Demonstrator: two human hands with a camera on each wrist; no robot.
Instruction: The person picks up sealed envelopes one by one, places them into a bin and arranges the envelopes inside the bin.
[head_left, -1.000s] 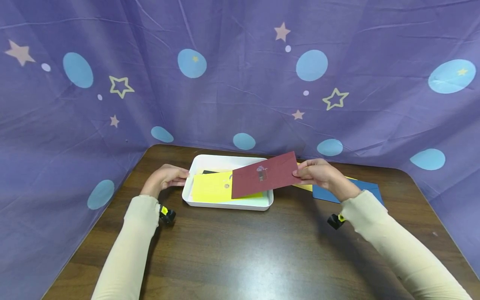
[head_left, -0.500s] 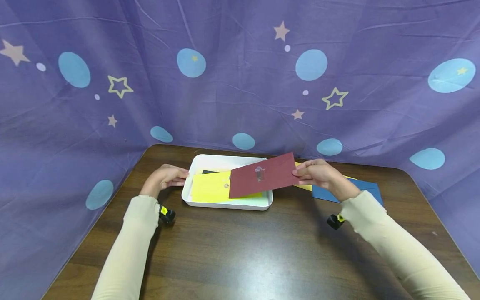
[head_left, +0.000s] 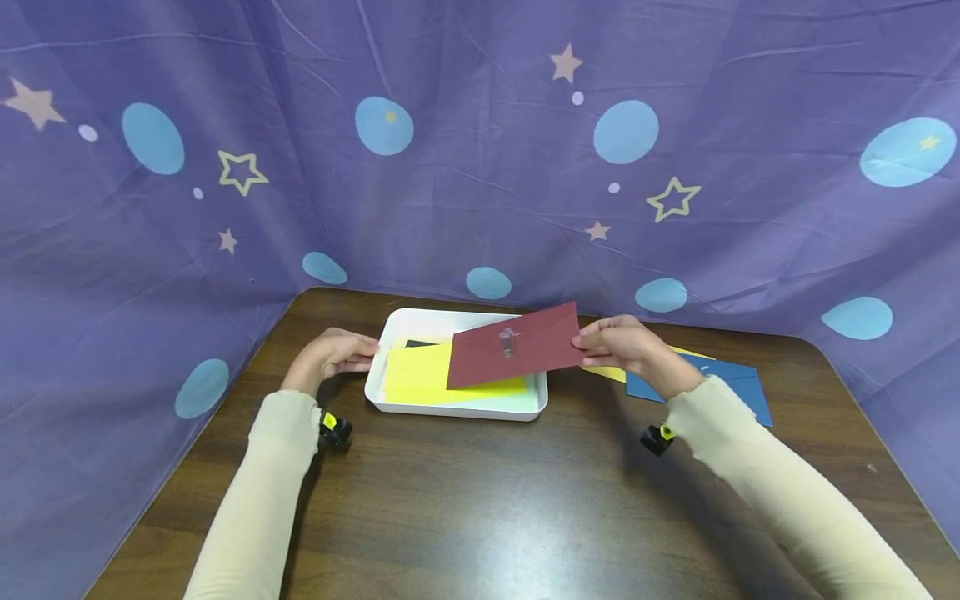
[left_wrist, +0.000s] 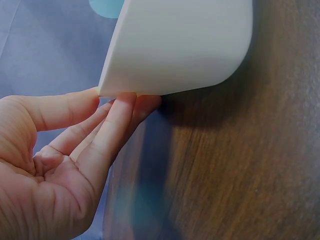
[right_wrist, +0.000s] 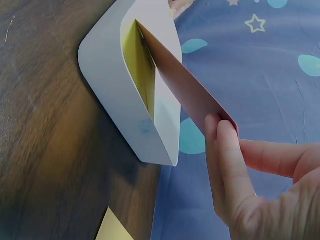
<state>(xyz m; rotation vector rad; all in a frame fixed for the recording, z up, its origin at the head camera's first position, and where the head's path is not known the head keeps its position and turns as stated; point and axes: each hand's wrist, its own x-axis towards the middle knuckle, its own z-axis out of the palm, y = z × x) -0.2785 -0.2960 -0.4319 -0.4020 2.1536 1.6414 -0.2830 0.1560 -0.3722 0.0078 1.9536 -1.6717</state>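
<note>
My right hand [head_left: 624,346] pinches the right end of a maroon envelope [head_left: 517,348] between thumb and fingers. The envelope slopes down to the left over a white tray [head_left: 456,409], its far end close over a yellow envelope [head_left: 412,375] inside. In the right wrist view the maroon envelope [right_wrist: 185,82] is seen almost edge-on, raised at the fingertips. At the tray's left end, my left hand [head_left: 337,354] holds the rim. The left wrist view has the thumb at the rim of the tray [left_wrist: 185,45], with the other fingertips against its outer wall.
A blue envelope [head_left: 727,383] and a pale yellow envelope [head_left: 609,374] lie on the wooden table [head_left: 480,492], right of the tray, partly hidden by the right hand. A dark edge [head_left: 417,342] peeks out behind the yellow envelope. A purple curtain [head_left: 465,208] hangs behind the table.
The right hand has shifted left with the maroon envelope, which now covers more of the yellow one and the print on it. The left hand and the tray stay put.
</note>
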